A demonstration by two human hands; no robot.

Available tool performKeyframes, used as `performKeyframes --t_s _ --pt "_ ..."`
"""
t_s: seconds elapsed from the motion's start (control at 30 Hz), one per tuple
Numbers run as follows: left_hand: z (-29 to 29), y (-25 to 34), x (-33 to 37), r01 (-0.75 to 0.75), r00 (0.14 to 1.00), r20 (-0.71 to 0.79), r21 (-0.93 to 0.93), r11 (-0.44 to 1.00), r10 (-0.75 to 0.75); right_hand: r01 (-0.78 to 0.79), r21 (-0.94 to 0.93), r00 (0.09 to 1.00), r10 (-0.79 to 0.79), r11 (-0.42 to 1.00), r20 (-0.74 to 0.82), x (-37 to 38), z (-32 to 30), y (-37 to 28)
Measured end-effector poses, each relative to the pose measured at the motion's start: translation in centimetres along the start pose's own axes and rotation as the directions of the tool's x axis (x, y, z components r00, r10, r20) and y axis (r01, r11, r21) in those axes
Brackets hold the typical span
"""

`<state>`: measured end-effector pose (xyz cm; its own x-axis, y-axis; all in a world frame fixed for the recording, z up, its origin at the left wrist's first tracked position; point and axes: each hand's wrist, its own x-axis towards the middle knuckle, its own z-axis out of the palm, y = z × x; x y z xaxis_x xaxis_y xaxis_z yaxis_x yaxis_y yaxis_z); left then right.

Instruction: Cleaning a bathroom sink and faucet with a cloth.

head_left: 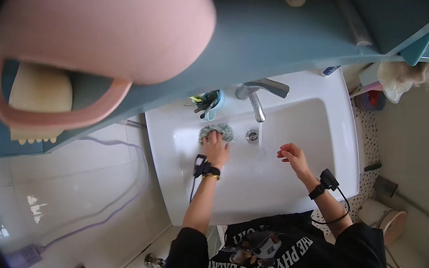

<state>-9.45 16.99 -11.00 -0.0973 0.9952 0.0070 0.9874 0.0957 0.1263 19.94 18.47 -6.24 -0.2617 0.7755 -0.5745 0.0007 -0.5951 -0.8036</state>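
Note:
In the left part of a white washbasin (292,198), my left hand (215,147) presses a crumpled grey-green patterned cloth (220,130) against the basin surface, its fingers over the cloth. My right hand (293,158) hovers over the bowl, fingers loosely bent and nothing visible in them. Between the two hands are the round drain (252,135) and, above it, the chrome tap (259,94). A pale streak below the spout may be water; I cannot tell for sure. Just beyond the cloth stands a light-blue cup (217,106) of toothbrushes and similar sticks.
A blue-grey shelf (249,35) spans the far side, carrying a large pink mug (116,18) and a cream comb-like object (40,100). A translucent bag (406,78) hangs at far right. A purple cable (137,189) runs along the tiled wall at left. A white bucket (384,221) stands at right.

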Motion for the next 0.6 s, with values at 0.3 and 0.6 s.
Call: performKeyframes --t_s 0.3,0.6 --pt "2.2 7.2 1.8 0.033 0.982 0.189 -0.229 0.973 0.011 -0.002 0.058 1.000 0.004 0.998 -0.031 0.1 -1.2 0.1" --pt "2.5 9.1 2.2 -0.090 0.964 0.238 -0.137 0.986 0.121 -0.003 0.031 0.999 0.002 1.000 0.032 -0.3 -0.4 -0.3"
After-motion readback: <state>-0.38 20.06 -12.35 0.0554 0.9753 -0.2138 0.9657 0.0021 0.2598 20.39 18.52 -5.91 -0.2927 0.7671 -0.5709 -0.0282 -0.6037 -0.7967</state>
